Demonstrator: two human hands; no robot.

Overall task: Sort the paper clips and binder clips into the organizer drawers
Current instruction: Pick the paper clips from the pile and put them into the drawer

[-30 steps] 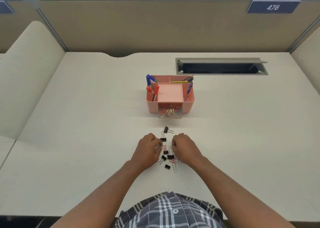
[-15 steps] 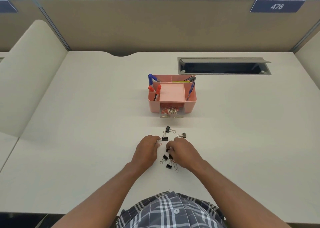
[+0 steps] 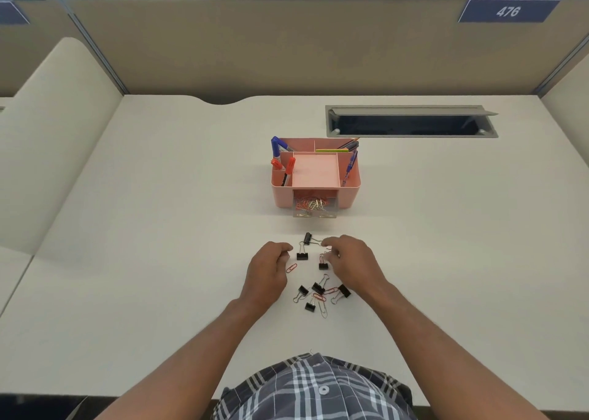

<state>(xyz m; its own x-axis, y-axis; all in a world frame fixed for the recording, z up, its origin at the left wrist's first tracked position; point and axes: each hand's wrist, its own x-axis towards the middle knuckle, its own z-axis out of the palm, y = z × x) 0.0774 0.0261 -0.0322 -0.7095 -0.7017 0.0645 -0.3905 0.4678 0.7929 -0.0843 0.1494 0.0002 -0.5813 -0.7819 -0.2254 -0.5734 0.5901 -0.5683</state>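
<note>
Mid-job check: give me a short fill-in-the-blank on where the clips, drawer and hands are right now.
1. The clear drawer pulled out of the pink organizer holds ____ clips.
2. The black binder clips lie loose on the ____.
3. A red paper clip lies on the desk beside the ____ hand.
4. The right hand is ____ the organizer, not inside it.

Missing words: paper; desk; left; in front of
</note>
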